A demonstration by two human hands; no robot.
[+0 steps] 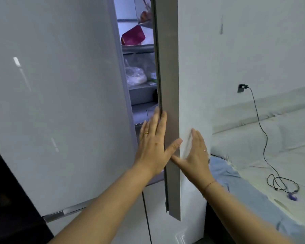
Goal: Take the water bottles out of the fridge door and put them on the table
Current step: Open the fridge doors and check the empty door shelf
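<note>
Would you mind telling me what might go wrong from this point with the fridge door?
The left hand lays its fingers across the edge of the fridge door by the narrow gap; they might be pinched if it swings shut. The right hand only presses flat, so the door could slip away.

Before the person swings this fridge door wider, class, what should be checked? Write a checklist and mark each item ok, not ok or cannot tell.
1. Tall grey fridge door ajar: ok, inner shelves show through the gap.
2. Left hand on the door's edge: ok, straight fingers rest on it.
3. Right hand on the door's white outer face: ok, fingers flat against it.
4. Water bottles located: cannot tell, the door's inner side is hidden.
5. Table ready: cannot tell, none in view.
6. Swing path: cannot tell, crumpled blue cloth lies close beside the door.
</note>
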